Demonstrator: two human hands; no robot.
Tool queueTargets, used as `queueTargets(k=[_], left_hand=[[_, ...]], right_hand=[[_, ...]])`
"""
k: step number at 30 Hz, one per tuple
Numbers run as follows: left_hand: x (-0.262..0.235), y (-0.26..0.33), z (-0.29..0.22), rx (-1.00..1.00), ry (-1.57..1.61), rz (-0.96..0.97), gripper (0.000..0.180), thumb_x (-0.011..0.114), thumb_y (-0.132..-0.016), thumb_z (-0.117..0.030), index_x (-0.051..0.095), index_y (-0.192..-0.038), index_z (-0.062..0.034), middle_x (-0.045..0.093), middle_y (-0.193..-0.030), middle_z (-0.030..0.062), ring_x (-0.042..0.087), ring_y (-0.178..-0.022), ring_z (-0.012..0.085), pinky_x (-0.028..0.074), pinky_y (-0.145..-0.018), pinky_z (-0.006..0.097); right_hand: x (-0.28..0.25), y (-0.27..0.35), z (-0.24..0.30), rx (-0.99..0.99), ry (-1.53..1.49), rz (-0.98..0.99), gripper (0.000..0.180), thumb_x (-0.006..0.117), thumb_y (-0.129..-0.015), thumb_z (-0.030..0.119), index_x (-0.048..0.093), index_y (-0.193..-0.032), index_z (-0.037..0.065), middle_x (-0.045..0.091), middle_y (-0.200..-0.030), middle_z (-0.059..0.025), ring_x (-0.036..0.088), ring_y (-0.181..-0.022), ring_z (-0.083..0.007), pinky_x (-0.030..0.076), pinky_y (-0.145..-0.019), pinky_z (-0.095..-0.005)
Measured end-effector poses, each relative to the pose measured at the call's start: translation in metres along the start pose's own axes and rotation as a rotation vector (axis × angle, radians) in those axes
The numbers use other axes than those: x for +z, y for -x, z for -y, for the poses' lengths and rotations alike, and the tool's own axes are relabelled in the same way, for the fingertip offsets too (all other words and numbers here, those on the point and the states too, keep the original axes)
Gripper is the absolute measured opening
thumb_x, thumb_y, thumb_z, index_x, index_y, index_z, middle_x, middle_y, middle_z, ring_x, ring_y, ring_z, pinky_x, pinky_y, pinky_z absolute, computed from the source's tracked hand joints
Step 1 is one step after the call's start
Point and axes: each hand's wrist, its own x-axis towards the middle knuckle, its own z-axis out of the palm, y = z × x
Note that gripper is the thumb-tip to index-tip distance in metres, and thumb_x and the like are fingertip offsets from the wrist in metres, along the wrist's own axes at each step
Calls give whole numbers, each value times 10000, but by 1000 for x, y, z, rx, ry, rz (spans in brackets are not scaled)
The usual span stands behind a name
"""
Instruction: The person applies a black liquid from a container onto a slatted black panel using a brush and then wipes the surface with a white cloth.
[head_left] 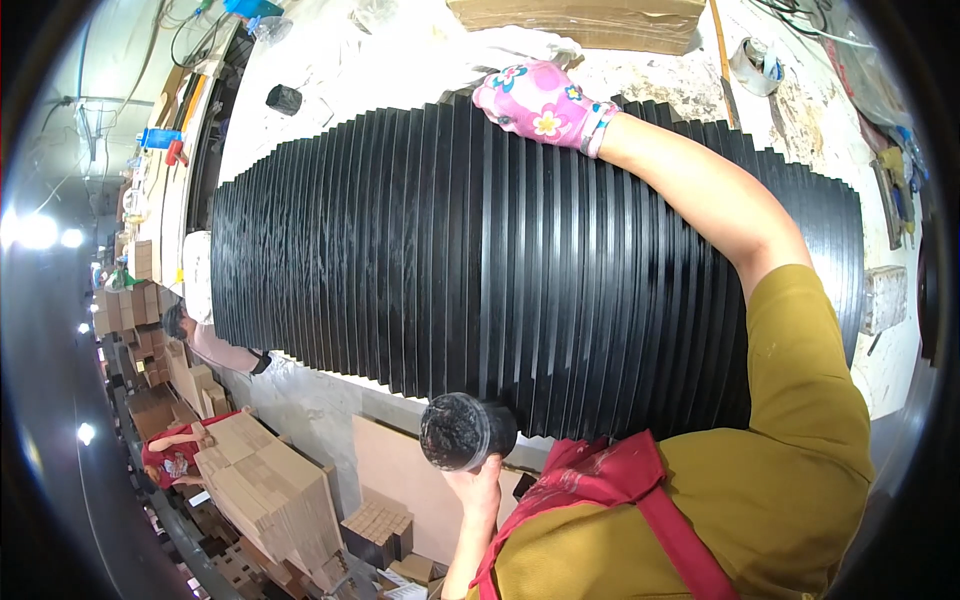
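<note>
A long row of black strips [370, 250], packed side by side, stretches across the white table in front of me. The strips look glossy toward the right and streaked toward the left. My left hand [478, 488] is closed around a round, clear container [458, 432] smeared inside with something black, near the row's front edge. My right hand [545, 105], in a pink flowered glove, rests closed on the far ends of the strips near the middle. Whatever its fingers hold, if anything, is hidden.
A cardboard box [590, 22] lies at the table's back. A small black cup [285, 99] stands back left, and a white can [755, 66] back right. Stacked cardboard [270, 490] stands lower left. Two other people are at the left, one reaching toward the row's left end.
</note>
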Motion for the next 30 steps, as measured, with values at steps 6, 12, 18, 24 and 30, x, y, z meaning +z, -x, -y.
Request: queueTargets(k=[6, 12, 18, 24, 30], left_hand=[[-4, 0, 0, -11, 21, 1, 723, 757, -736, -296, 382, -1260, 32, 514, -1166, 116, 510, -1056, 205, 386, -956, 352], [-1, 1, -1, 37, 16, -38, 679, 749, -745, -362, 440, -1203, 32, 554, -1111, 108, 540, -1001, 193, 409, -921, 346], [-2, 0, -3, -17, 15, 1, 767, 776, -714, -368, 399, -1248, 32, 525, -1153, 114, 515, -1048, 209, 387, -951, 357], [-2, 1, -6, 45, 9, 8, 765, 746, -743, -388, 370, -1281, 5, 510, -1188, 119, 506, -1072, 217, 388, -957, 370], [-4, 3, -3, 70, 59, 64, 786, 748, -739, -384, 352, -1297, 3, 498, -1210, 125, 499, -1090, 233, 378, -974, 388]], right_hand=[[-6, -3, -17, 215, -60, -127, 97, 589, -826, 160, 593, -881, 81, 605, -647, -23, 621, -594, -161, 506, -556, -316], [14, 9, -36, 667, -547, -216, 218, 616, -851, 237, 628, -994, 74, 662, -744, -26, 630, -614, -104, 497, -546, -265], [12, 8, -38, 1031, -1282, -101, 66, 587, -838, 97, 606, -853, 35, 627, -725, -20, 595, -598, -87, 467, -496, -206], [-20, 9, -35, 948, -1061, -99, 123, 593, -871, 144, 613, -902, 26, 612, -704, -10, 584, -613, -57, 473, -499, -199], [-101, 91, -56, 724, -1280, -451, 98, 570, -859, 93, 637, -919, 54, 624, -768, -13, 569, -647, -52, 451, -543, -172]])
